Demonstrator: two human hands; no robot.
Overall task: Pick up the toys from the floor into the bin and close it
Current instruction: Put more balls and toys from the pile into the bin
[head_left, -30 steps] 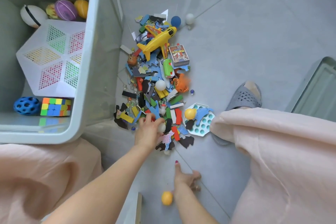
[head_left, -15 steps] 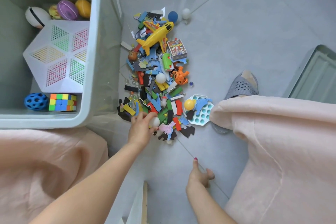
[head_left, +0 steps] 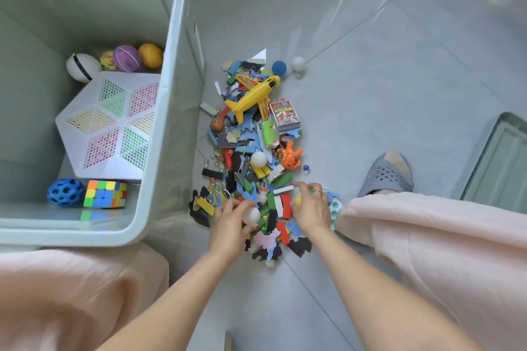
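— What's hard to see?

— The right hand (head_left: pixel 309 209) covers most of a small yellow ball (head_left: pixel 298 200) and a pale octagonal bubble tray (head_left: pixel 333 209); its fingers curl on the ball. The grey ribbed lid (head_left: pixel 502 168) is cut off at the right edge.

— And the left hand (head_left: pixel 228 225)?

— Closed around a smooth white ball (head_left: pixel 251 215), at the near end of the heap of flat foam pieces and plastic toys (head_left: pixel 253 151) on the glossy floor.

— The bin?

— The pale green plastic bin (head_left: pixel 159 134) stands open beside the heap, holding a white lattice polyhedron (head_left: pixel 111 125), a colour cube (head_left: pixel 105 194), a blue holed ball (head_left: pixel 65 192) and several balls.
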